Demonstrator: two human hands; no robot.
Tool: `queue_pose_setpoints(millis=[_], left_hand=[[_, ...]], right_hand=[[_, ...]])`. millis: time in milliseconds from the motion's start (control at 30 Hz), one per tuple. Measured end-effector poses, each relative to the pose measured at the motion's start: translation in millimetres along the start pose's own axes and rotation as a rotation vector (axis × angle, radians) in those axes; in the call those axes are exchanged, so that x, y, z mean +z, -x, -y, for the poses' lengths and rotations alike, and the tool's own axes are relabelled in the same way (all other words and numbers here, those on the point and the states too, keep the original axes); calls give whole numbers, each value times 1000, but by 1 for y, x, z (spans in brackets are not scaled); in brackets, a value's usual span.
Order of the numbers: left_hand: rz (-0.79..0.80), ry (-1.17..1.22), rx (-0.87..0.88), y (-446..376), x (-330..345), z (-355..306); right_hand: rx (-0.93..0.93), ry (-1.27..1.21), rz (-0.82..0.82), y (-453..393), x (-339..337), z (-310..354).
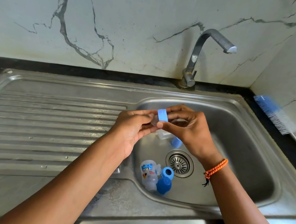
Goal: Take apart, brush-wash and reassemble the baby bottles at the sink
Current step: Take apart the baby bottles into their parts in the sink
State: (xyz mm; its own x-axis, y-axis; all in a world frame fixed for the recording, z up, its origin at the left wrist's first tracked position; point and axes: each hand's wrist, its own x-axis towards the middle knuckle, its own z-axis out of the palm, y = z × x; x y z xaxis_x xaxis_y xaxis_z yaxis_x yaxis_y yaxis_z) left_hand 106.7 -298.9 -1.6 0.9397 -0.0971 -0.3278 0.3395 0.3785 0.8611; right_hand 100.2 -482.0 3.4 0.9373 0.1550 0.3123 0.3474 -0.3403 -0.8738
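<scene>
Both hands, left hand and right hand, pinch the light-blue plastic screw ring, seemingly with its clear teat; wet fingers could drop it into the steel sink basin.

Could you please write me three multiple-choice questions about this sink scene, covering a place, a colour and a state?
1. Where does the brush lie?
A. in the basin
B. on the counter right of the sink
C. on the draining board

2. What colour is the ring held between the hands?
A. blue
B. orange
C. white

3. What is the tap doing?
A. running hard
B. dripping
C. not running

Answers: 1 B, it rests on the dark counter by the wall. 2 A, the left hand and right hand pinch a blue ring. 3 C, no water shows below the spout.
</scene>
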Motion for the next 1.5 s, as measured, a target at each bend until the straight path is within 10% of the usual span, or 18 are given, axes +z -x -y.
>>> queue_pose_setpoints(millis=[500, 900, 1500], left_hand=[[175, -244, 30, -13, 0, -3], [-29, -917, 1, -76, 62, 51], [-19, -1371, -101, -128, 80, 95]], right_hand=[[191, 4, -292, -3, -20, -22], [697, 49, -271, -26, -51, -77], [815, 575, -92, -46, -42, -163]])
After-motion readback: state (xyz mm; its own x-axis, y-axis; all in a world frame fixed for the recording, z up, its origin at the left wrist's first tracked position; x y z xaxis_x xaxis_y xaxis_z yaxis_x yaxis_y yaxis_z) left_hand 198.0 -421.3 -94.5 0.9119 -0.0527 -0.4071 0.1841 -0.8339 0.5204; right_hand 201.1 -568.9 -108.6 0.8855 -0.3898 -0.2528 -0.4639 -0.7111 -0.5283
